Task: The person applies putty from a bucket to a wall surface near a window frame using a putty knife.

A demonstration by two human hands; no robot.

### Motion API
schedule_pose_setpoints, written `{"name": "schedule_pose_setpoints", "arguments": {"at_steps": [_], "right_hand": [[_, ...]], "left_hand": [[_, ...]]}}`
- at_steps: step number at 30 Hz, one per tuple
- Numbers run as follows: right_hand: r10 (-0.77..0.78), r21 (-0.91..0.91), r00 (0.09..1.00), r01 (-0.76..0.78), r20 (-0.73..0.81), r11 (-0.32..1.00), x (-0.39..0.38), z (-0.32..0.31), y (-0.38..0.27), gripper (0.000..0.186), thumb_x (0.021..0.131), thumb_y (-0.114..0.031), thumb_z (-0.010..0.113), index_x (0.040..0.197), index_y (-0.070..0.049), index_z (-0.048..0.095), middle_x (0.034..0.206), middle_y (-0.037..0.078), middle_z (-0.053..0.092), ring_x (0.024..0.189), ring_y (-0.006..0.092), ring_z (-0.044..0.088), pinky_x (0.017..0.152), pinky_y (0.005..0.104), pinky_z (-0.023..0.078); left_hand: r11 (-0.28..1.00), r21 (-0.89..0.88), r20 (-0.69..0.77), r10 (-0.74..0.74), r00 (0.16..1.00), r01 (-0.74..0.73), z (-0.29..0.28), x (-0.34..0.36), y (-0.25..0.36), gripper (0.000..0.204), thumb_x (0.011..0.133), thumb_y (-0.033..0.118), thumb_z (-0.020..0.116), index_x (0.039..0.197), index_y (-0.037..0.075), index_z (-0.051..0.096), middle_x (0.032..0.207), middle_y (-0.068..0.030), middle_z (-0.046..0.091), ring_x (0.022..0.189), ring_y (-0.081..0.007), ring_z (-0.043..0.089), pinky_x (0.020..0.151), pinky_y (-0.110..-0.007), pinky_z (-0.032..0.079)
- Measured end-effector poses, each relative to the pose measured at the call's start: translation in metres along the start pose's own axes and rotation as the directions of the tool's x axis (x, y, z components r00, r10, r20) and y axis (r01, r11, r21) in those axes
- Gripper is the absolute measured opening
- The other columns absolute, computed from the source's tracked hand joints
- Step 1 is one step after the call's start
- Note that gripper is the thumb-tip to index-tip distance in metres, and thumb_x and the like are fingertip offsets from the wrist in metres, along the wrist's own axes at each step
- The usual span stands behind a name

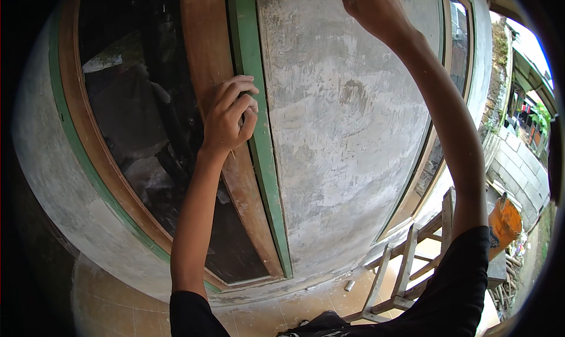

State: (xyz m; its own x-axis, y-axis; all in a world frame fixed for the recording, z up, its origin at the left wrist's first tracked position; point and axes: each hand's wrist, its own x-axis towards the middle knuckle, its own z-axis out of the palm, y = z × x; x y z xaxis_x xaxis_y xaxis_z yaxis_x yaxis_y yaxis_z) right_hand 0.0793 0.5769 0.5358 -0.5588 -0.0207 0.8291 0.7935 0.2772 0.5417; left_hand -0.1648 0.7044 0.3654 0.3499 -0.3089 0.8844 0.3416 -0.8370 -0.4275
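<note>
My left hand is raised against the green window trim, its fingers curled and bent inward. Whatever lies inside the curl is hidden; a thin pale sliver pokes out below the wrist. Beside the trim runs the brown wooden window frame around dark, reflective glass. My right hand reaches high in front of the patchy grey-white wall. The upper edge of the picture cuts off most of its fingers, so its grip does not show.
A wooden ladder-like stand is at the lower right, near my right arm. Behind it are an orange bucket and stacked grey blocks. A second window is on the right. Tan floor tiles lie below, with a small pale cylinder.
</note>
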Motion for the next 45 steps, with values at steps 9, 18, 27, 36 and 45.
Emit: {"name": "schedule_pose_setpoints", "arguments": {"at_steps": [9, 18, 27, 36, 45], "right_hand": [[-0.228, 0.012, 0.962, 0.229, 0.149, 0.973, -0.099, 0.058, -0.058, 0.015, 0.087, -0.017, 0.068, 0.101, -0.020, 0.073, 0.099, -0.005, 0.073, 0.096, 0.0102, 0.057, 0.090, 0.0258, 0.051], [-0.044, 0.068, 0.920, 0.020, 0.389, 0.998, -0.074, 0.032, -0.043, 0.026, 0.090, 0.003, 0.058, 0.105, -0.013, 0.073, 0.101, 0.002, 0.075, 0.085, 0.0147, 0.069, 0.092, 0.0381, 0.052], [-0.112, -0.165, 0.993, 0.104, -0.040, 0.981, -0.022, 0.042, -0.018, 0.024, 0.089, -0.001, 0.063, 0.109, -0.013, 0.072, 0.097, 0.004, 0.072, 0.087, 0.0185, 0.068, 0.079, 0.0344, 0.058], [-0.251, 0.142, 0.855, 0.208, 0.453, 0.968, -0.232, 0.034, -0.163, 0.034, 0.080, -0.026, 0.078, 0.108, -0.010, 0.068, 0.104, -0.002, 0.066, 0.097, 0.0120, 0.054, 0.093, 0.0374, 0.047], [0.455, 0.555, 0.418, -0.801, 0.787, -0.225, -0.200, -0.038, -0.103, 0.032, 0.094, -0.024, 0.068, 0.102, 0.007, 0.067, 0.092, 0.010, 0.070, 0.085, 0.0144, 0.067, 0.077, 0.0325, 0.057]], "left_hand": [[0.988, -0.146, -0.097, -0.059, 0.994, 0.045, -0.002, -0.005, -0.002, 0.013, 0.075, 0.000, 0.046, 0.086, 0.000, 0.052, 0.100, -0.0185, 0.056, 0.102, -0.0351, 0.059, 0.089, -0.044, 0.047], [0.979, -0.202, -0.154, -0.031, 0.988, -0.001, -0.001, -0.007, -0.011, 0.020, 0.078, 0.001, 0.045, 0.096, -0.002, 0.050, 0.100, -0.0181, 0.054, 0.100, -0.0354, 0.059, 0.088, -0.043, 0.048], [0.988, -0.151, -0.193, -0.059, 0.979, 0.029, 0.004, -0.010, -0.012, 0.023, 0.081, 0.003, 0.046, 0.103, -0.001, 0.047, 0.107, -0.0193, 0.053, 0.103, -0.0339, 0.055, 0.092, -0.043, 0.046], [0.997, -0.078, -0.163, -0.031, 0.986, 0.019, -0.002, -0.006, -0.011, 0.027, 0.081, 0.008, 0.047, 0.107, 0.000, 0.051, 0.115, -0.0192, 0.055, 0.102, -0.0316, 0.054, 0.093, -0.043, 0.041], [0.994, 0.110, 0.034, -0.012, 0.999, 0.008, -0.003, -0.004, -0.001, 0.025, 0.087, 0.011, 0.046, 0.096, 0.004, 0.069, 0.117, -0.0113, 0.061, 0.104, -0.0285, 0.057, 0.094, -0.041, 0.041]]}}
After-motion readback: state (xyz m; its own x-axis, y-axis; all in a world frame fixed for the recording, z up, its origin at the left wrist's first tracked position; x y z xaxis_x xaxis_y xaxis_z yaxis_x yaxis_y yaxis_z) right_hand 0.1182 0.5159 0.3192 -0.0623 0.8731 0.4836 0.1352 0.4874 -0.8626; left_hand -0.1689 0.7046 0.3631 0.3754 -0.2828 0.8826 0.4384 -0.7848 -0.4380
